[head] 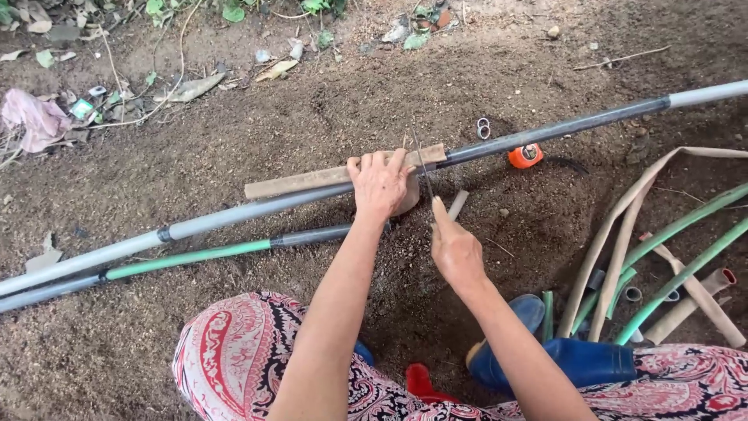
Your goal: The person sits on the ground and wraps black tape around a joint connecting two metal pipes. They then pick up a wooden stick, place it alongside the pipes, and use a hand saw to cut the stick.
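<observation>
Bare dirt ground [327, 101], litter and leaves along far edge. Long grey pipe [234, 212] laid across left to right, dark sleeve section toward the right end. Second pipe, green and grey [187, 255], parallel just nearer. Bundle of green hoses [686, 273] and flat tan strips at right. Wooden batten [312, 181] lying on the long pipe, touching it, at the cutting spot.

Left hand [381, 187] spread flat, fingers curled over batten and pipe, pressing both down. Right hand [454, 248] pinching the near end of a thin saw blade [422, 168], blade set across the pipe just right of the left fingers. Short pipe offcut [457, 204] beside the blade. Orange tape measure [525, 156] and small metal ring [483, 128] just beyond the pipe.

Judgement for a clean cut: keep downward weight steady on the batten, hold blade square to pipe, use light long strokes, keep left fingertips clear of the teeth. Bare blade likely to flex; avoid forcing.
</observation>
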